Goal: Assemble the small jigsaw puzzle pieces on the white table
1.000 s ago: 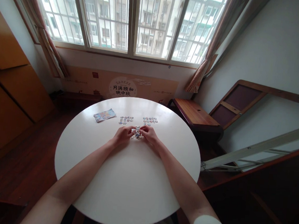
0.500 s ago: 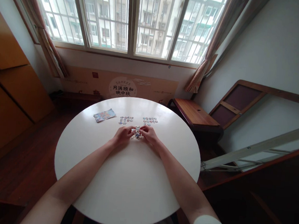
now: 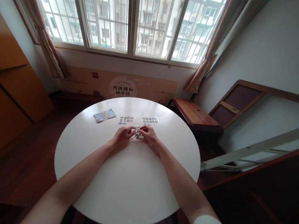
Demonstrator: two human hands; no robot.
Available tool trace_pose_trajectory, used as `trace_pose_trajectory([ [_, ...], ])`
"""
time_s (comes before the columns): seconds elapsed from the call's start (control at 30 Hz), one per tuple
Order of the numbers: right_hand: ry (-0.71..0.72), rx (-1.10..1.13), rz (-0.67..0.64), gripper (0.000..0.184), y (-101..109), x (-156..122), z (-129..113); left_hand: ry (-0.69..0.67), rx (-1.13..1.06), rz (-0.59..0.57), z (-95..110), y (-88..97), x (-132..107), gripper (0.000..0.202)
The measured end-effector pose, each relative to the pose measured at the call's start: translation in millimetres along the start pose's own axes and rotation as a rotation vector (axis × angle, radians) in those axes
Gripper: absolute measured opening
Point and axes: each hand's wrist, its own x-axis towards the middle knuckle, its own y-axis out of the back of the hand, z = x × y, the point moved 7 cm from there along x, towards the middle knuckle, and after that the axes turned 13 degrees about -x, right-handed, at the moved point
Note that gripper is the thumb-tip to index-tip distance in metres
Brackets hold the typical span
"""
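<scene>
A small heap of jigsaw puzzle pieces (image 3: 137, 136) lies on the white round table (image 3: 130, 186), between my two hands. At the heap's left side, my left hand (image 3: 123, 134) has its fingers curled and pressed together; whatever they hold is too small to make out. My right hand (image 3: 149, 134) mirrors it from the right, thumb and fingers pinched above the pieces, the contents hidden. Beyond the hands, loose pieces lie in rows: a left group (image 3: 125, 120) and a right group (image 3: 150, 120). A colourful picture sheet (image 3: 104, 115) rests farther left.
A wooden bench (image 3: 196, 112) stands just beyond the table's right side. Orange-brown cabinets (image 3: 13, 94) are on the left. A printed board (image 3: 151, 86) leans under the barred window, behind the table's far edge.
</scene>
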Motion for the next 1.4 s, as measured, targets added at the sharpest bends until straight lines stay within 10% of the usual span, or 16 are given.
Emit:
trace_pose_trajectory([
  [1.4, -0.003, -0.006, 0.0, 0.029, 0.4, -1.8, -3.7, 0.005, -0.002, -0.006, 2.0, 0.1, -0.1, 0.032],
])
